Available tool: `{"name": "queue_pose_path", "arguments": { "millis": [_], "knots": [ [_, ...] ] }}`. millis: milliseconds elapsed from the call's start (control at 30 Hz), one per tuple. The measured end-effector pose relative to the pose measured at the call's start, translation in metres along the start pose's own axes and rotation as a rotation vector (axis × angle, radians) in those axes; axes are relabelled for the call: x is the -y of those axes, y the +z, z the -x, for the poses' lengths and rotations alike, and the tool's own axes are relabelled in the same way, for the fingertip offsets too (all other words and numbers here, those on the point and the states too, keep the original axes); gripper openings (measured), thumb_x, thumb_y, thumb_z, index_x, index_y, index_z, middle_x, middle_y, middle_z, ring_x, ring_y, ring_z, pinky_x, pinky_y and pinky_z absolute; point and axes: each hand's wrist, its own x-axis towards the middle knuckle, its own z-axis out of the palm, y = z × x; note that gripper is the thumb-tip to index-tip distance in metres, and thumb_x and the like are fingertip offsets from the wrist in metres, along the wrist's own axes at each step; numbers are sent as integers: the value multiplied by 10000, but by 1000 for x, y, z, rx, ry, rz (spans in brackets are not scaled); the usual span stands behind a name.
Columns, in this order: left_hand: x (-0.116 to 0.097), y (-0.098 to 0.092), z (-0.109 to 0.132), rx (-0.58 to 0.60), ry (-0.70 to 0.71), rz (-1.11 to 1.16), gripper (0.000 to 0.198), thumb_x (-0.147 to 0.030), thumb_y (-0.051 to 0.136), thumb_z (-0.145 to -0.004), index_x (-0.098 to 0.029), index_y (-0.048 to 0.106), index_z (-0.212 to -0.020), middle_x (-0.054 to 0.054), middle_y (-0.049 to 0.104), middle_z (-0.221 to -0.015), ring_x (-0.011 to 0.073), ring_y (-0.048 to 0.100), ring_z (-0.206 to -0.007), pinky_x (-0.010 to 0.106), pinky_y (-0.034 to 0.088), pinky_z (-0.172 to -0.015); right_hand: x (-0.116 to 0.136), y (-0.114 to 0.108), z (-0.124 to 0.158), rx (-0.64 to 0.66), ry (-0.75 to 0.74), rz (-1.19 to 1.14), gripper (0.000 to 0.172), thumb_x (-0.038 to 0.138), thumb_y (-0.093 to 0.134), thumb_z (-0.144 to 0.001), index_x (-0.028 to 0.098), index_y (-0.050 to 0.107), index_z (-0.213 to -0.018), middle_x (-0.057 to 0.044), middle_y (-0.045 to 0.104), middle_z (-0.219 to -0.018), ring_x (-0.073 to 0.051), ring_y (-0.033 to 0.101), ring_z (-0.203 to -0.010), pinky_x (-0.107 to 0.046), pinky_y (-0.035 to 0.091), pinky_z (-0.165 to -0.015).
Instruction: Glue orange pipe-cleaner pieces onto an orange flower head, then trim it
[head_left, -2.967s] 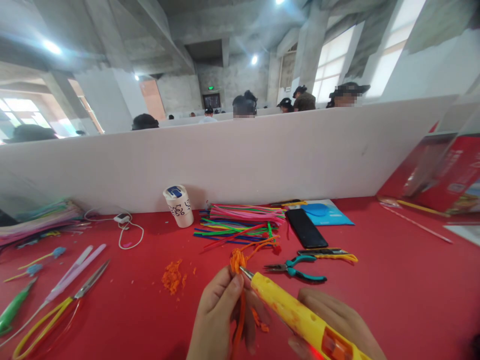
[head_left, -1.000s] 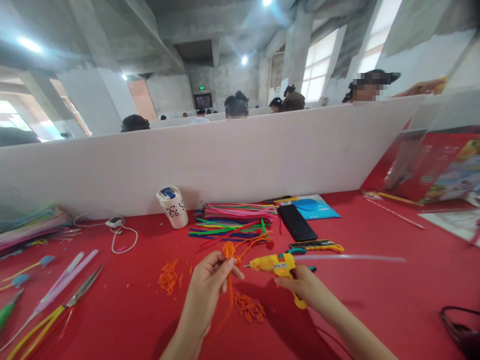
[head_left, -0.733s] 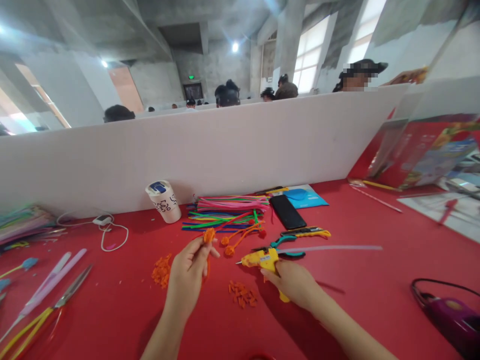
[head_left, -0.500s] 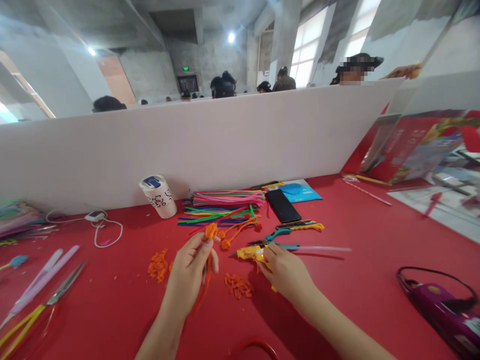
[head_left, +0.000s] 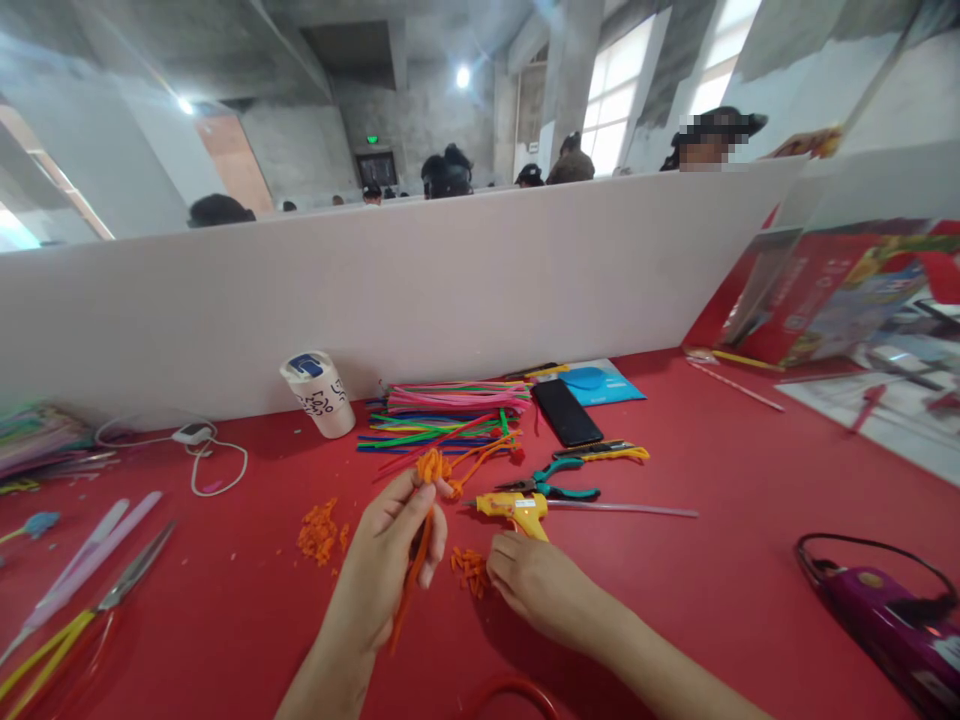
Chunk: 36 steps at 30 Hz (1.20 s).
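Note:
My left hand (head_left: 394,540) is closed around the stem of an orange pipe-cleaner flower (head_left: 433,465), its looped head upright above the thumb and its stem hanging below. At a pile of short orange pipe-cleaner pieces (head_left: 470,570), my right hand (head_left: 536,580) has its fingers bent together; what they pinch, if anything, is hidden. Just beyond that hand lies a yellow hot glue gun (head_left: 517,505) on its side, a clear glue stick (head_left: 622,508) trailing from its back. Another heap of orange bits (head_left: 319,533) sits left of my left hand.
Bundled coloured pipe cleaners (head_left: 450,410), pliers (head_left: 551,480), a phone (head_left: 568,412) and a white cup (head_left: 319,395) line the back, before a white partition (head_left: 375,290). Scissors (head_left: 112,600) lie left; a purple device (head_left: 885,620) stands right. Other people sit beyond the partition.
My right hand has let go of the glue gun, which now lies on the table, and has moved down and left to the orange pieces. The left hand has shifted slightly right with the flower.

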Motion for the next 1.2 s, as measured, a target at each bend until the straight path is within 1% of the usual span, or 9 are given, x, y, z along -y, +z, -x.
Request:
{"name": "queue_pose_path", "arguments": {
  "millis": [133,333,433,567,700,800,900,1000,1200],
  "knots": [
    [-2,2,2,24,-62,37,159,-304,497,-851,-166,576,-836,-70,513,-421,29,363,-300,126,265,-322,4,-21,0,-100,110,-169,183,81,417,-841,155,558,-751,-27,607,-680,-135,540,-599,-230,409,-565],
    [-4,6,7,114,-187,106,169,-303,497,-835,-162,583,-801,-58,525,-383,23,325,-253,125,199,-287,24,-92,8,-227,101,-482,157,144,453,-851,191,602,-829,-9,655,-796,-117,624,-705,-200,490,-627],
    [0,9,8,145,-204,96,178,-313,498,-827,-159,583,-804,-49,540,-372,27,318,-237,129,195,-278,37,-111,9,-306,81,-763,136,172,500,-835,200,633,-825,-2,675,-747,-127,647,-689,-212,507,-628],
    [6,14,9,150,-189,19,183,-317,483,-834,-158,570,-807,-36,568,-384,32,339,-235,132,213,-286,47,-111,6,-402,94,-732,79,213,510,-829,206,587,-811,20,671,-710,-103,622,-598,-182,479,-542],
    [10,20,8,147,-177,-91,181,-325,490,-816,-168,529,-736,-15,590,-383,39,364,-229,137,209,-291,48,-106,4,-405,169,-617,75,217,508,-816,205,566,-769,45,630,-614,-78,541,-449,-168,411,-442],
    [11,23,6,126,-195,-133,181,-346,501,-791,-172,524,-742,-13,587,-366,51,373,-223,142,202,-285,46,-105,4,-404,142,-519,106,202,501,-818,205,599,-779,52,610,-593,-63,499,-401,-164,383,-430],
    [11,24,5,114,-210,-152,197,-360,504,-768,-167,538,-780,-11,587,-358,63,373,-216,150,198,-276,45,-104,3,-393,127,-402,138,178,486,-829,204,618,-799,36,634,-630,-62,498,-404,-163,368,-435],
    [11,25,5,113,-211,-171,200,-354,493,-762,-162,546,-772,-9,585,-353,64,366,-211,154,200,-275,44,-101,2,-413,116,-299,133,174,495,-831,201,622,-799,14,664,-680,-91,566,-509,-174,394,-501],
    [10,27,7,106,-190,-195,184,-322,484,-775,-157,562,-751,-12,589,-370,59,365,-216,160,217,-286,42,-97,2,-450,47,-248,134,186,491,-845,205,622,-828,1,684,-731,-118,613,-629,-192,423,-585]
  ]
}}
